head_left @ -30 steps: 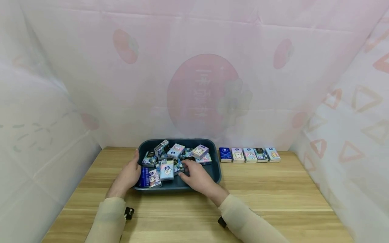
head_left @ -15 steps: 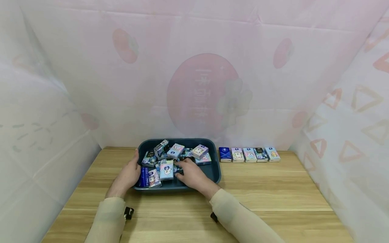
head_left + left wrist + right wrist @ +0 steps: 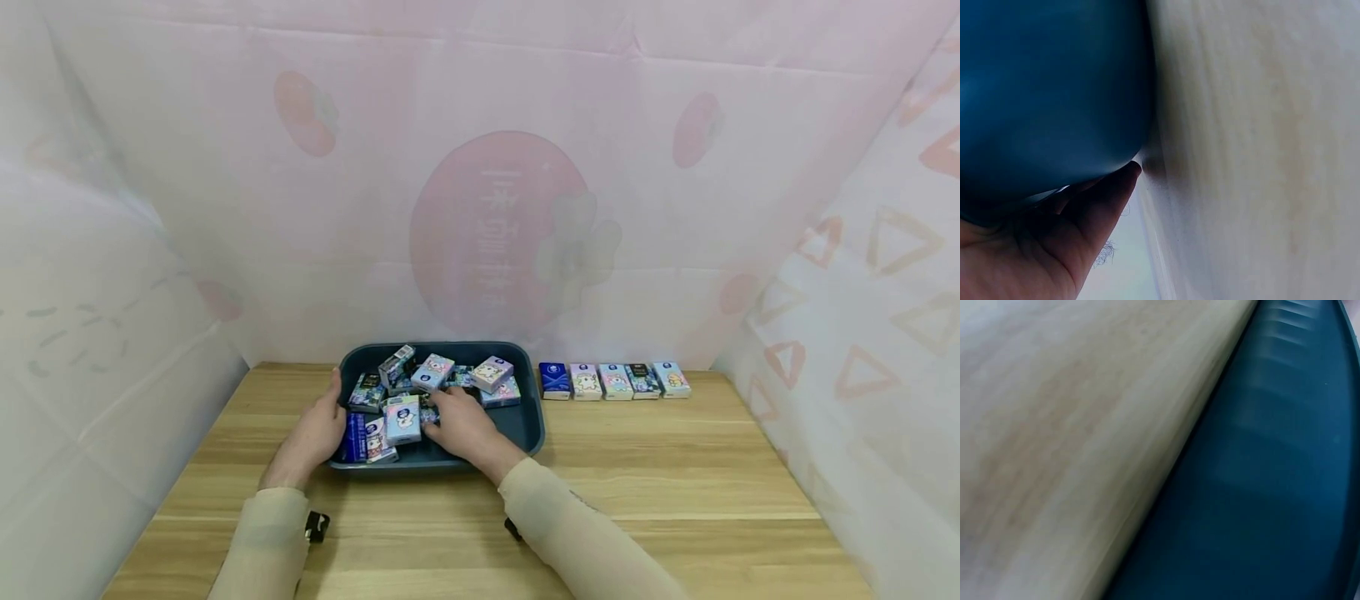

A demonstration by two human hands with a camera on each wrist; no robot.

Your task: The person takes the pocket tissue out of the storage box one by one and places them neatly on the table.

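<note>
A dark blue-green tray (image 3: 534,417) holds a loose heap of small, boxy tissue packs in several prints. My left hand (image 3: 318,429) grips the tray's left side. In the left wrist view its fingers (image 3: 1094,212) lie against the outer wall. Inside the tray, my right hand (image 3: 467,427) has thumb and fingers around a dark patterned tissue pack (image 3: 429,414), which they partly hide. Touching that pack on its left, a light blue tissue pack (image 3: 402,419) leans slightly. The right wrist view shows only the tray's outer wall (image 3: 1272,487) and the table, not the fingers.
Right of the tray, a neat row of tissue packs stands along the table's back: dark blue (image 3: 555,381), lilac (image 3: 586,382), light blue and pink (image 3: 616,382), dark patterned (image 3: 643,382), light blue (image 3: 671,380). Printed cloth (image 3: 337,208) encloses the wooden table (image 3: 637,475).
My right hand has moved left within the tray and closed around the dark patterned tissue pack. The light blue pack beside it has shifted left and turned a little. My left hand stays put.
</note>
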